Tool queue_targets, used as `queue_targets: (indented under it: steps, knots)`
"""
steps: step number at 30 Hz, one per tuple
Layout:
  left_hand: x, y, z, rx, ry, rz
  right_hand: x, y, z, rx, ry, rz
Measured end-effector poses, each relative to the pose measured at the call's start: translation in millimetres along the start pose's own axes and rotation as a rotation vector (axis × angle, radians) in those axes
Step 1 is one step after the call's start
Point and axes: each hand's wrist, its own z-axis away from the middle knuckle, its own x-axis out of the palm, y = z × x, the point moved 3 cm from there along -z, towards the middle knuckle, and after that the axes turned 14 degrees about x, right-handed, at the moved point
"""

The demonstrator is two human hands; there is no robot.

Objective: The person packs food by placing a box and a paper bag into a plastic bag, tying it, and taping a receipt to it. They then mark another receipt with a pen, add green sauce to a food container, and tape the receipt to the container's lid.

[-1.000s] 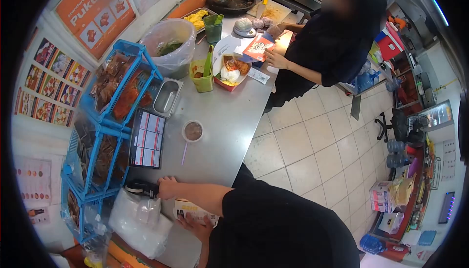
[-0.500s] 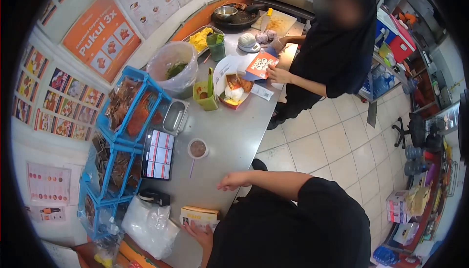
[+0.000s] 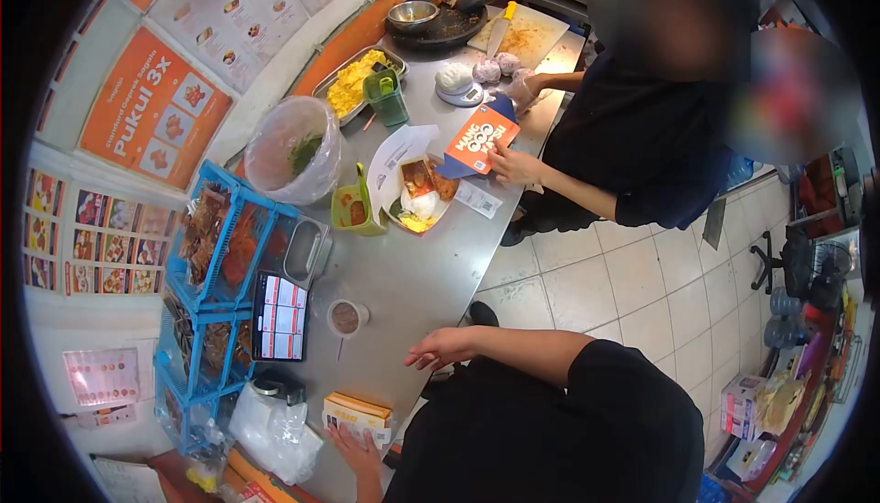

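At the front edge of the steel table, my left hand [image 3: 356, 450] lies with its fingers spread against the near side of a yellow-and-white carton [image 3: 359, 417], not wrapped round it. My right hand [image 3: 442, 348] hovers by the table edge, palm partly up and fingers loosely stretched, holding nothing. A cup of brown sauce or drink [image 3: 346, 318] stands to its left, with a thin purple stick beside it. Farther along sits an open paper food box [image 3: 423, 193] with rice, egg and fried food.
A co-worker's hand [image 3: 515, 163] touches an orange printed box flap [image 3: 481, 139]. Blue baskets [image 3: 213, 269], a tablet [image 3: 280, 317] and a plastic bag [image 3: 275, 430] line the wall side. A yellow-handled knife [image 3: 501, 28] lies on a cutting board at the back.
The view has shifted, so the table things appear farther left. My right hand's fingers have loosened and stretched out. My left hand stays by the carton.
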Motion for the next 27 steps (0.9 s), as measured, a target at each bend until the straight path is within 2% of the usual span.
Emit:
queue_targets:
  steps: [5, 9, 12, 13, 14, 17, 20, 23, 26, 27]
  knots:
    - [-2, 3, 4, -0.124, -0.017, 0.03, 3, 1, -8, 0.032, -0.065, -0.022]
    - [4, -3, -2, -0.075, 0.046, 0.031, 26, -4, -27, 0.1, -0.131, 0.012]
    - [-4, 1, -8, -0.054, 0.061, 0.009, 61, -14, -56, 0.144, -0.223, 0.147]
    - [-2, -1, -9, -0.032, 0.123, 0.014, 73, -19, -63, 0.165, -0.096, 0.359]
    - [-7, 1, -12, -0.086, 0.112, 0.039, 75, -17, -91, 0.191, -0.129, 0.476]
    - [0, -11, -4, -0.072, 0.266, 0.087, 123, -24, -132, 0.256, -0.098, 0.472]
    - [-2, -17, 3, -0.177, 0.299, 0.195, 178, -34, -158, 0.4, -0.032, 0.54]
    - [-1, -28, 14, -0.137, 0.371, 0.297, 209, -29, -184, 0.471, 0.033, 0.703]
    - [8, -36, 19, -0.11, 0.39, 0.363, 226, -26, -208, 0.556, 0.069, 1.08]
    - [8, -38, 21, -0.126, 0.413, 0.386, 229, -25, -214, 0.586, 0.081, 1.098]
